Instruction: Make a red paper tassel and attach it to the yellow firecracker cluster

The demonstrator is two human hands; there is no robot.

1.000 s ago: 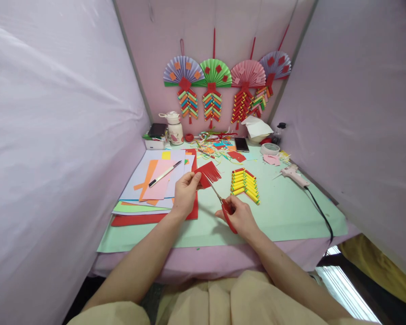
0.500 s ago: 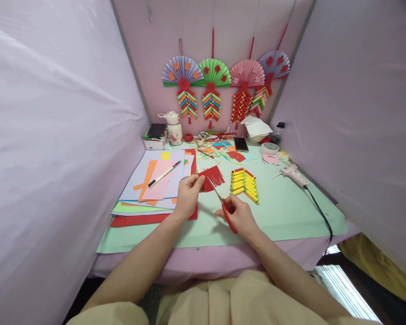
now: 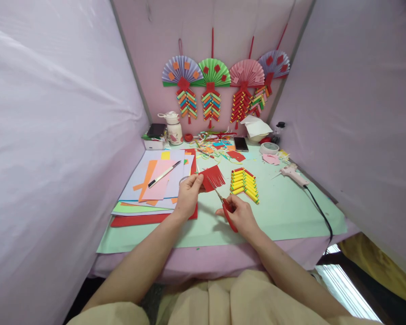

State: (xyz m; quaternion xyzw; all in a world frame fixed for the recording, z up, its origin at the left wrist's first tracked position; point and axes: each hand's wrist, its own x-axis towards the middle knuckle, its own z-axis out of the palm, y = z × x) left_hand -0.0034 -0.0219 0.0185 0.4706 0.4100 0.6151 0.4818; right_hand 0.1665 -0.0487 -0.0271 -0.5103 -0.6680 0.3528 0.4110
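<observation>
My left hand [image 3: 188,195] pinches the left end of a red paper piece [image 3: 213,178], whose right side is cut into thin fringe strips. In my right hand [image 3: 240,215] are red-handled scissors [image 3: 228,215], with fingers wrapped round the handles. Their blades point up and left and meet the lower edge of the red paper. Right of the fringe, a chevron of yellow paper rolls [image 3: 244,184] with green ends and red rolls at the top lies flat on the light green table cover [image 3: 277,216].
Left lie stacked coloured sheets [image 3: 131,196] with a pen [image 3: 164,174] on top. Behind are paper scraps [image 3: 236,156], a phone [image 3: 241,144], a bottle [image 3: 175,131] and tape [image 3: 269,148]. A glue gun [image 3: 293,175] with a cord lies right. Paper fans [image 3: 214,72] hang behind.
The scissor blades have shifted slightly against the red paper. Both hands keep nearly the same place and the same hold.
</observation>
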